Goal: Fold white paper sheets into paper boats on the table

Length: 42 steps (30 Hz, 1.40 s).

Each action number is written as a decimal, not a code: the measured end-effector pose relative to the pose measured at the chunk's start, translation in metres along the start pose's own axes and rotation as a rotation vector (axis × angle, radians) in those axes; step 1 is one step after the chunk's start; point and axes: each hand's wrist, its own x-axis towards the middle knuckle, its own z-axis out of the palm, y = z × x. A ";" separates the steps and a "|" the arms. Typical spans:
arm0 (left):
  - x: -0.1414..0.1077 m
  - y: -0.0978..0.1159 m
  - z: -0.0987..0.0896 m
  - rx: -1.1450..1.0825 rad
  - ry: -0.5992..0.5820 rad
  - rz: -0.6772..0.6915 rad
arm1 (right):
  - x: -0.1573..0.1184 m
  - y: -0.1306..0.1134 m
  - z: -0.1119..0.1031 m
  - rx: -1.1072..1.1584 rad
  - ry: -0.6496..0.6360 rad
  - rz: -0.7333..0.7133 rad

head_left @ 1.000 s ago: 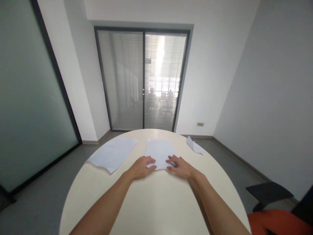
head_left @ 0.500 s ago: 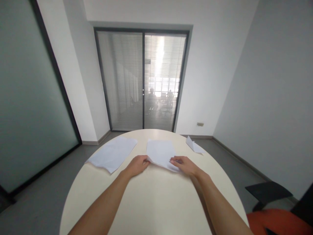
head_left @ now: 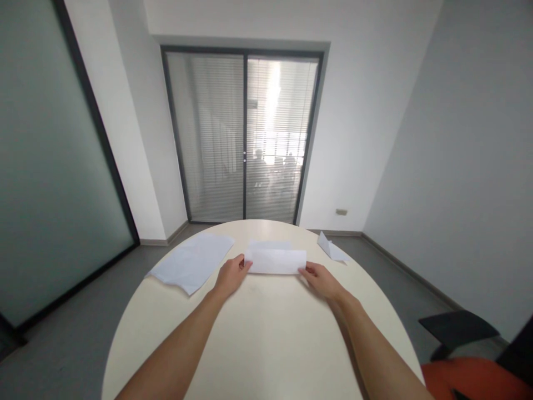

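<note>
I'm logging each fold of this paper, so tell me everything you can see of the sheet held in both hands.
The sheet is plain white paper, thin and unprinted as far as shows. Its near part is lifted and turned over toward the far edge, so it looks like a wide band with a strip of the lower layer showing behind. It lies at the far middle of the round cream table. The left hand pinches its left corner, the right hand its right corner.

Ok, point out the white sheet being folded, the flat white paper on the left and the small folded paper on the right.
White folded sheet [head_left: 275, 261], head view, raised flap.
Flat white paper [head_left: 191, 262], head view, centre.
Small folded paper [head_left: 331, 249], head view, middle.
</note>
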 end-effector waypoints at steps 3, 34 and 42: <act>-0.001 0.002 0.000 -0.049 0.003 0.011 | 0.002 0.004 0.000 -0.064 0.076 -0.031; 0.002 -0.005 0.008 -0.101 -0.058 -0.007 | 0.007 0.022 0.003 0.014 0.229 0.052; -0.004 0.010 0.007 0.073 -0.037 -0.076 | 0.008 0.019 0.007 -0.130 0.280 0.077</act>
